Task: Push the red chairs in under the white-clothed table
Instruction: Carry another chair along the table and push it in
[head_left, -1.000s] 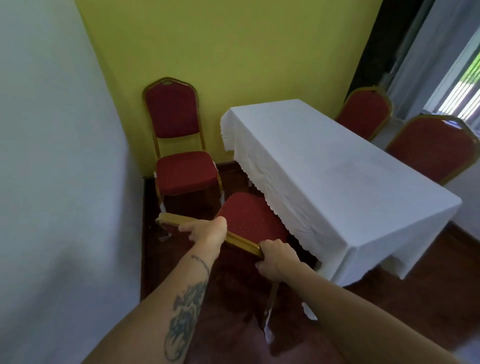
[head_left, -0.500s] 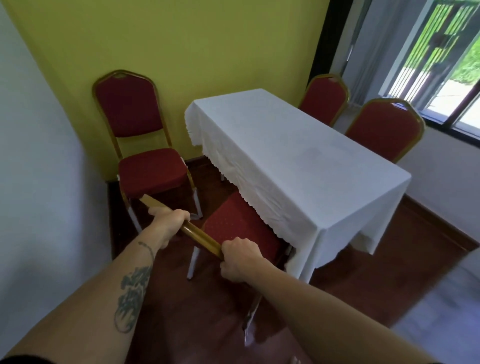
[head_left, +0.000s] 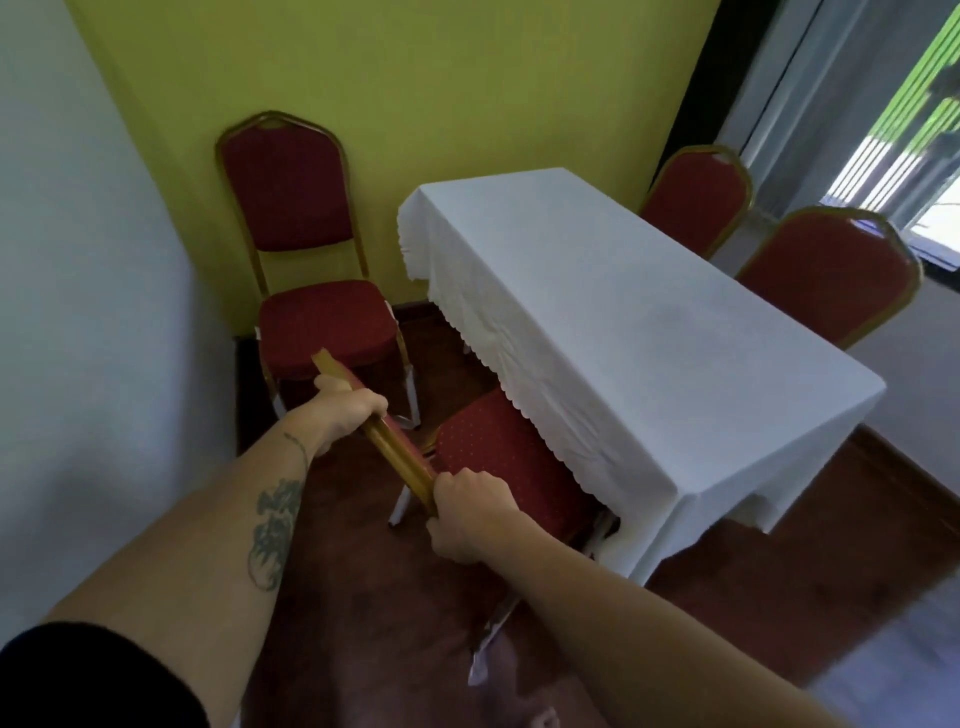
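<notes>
white cloth covers the table (head_left: 649, 332) by yellow wall (head_left: 415, 78); both hands' grip clenched on chair back (head_left: 395, 447).

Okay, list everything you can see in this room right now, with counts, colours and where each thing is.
Red padded chairs with gold metal frames: 4; one being gripped, seat partly under the cloth; one against the yellow wall; two on the table's far side.
Table under a white scallop-edged cloth: 1, centre.
Yellow wall: 1, behind.
Pale wall: 1, left.
Dark red-brown floor: below.
Window: 1, upper right.
Left hand: gripping the chair's gold top rail.
Right hand: gripping the same rail.
</notes>
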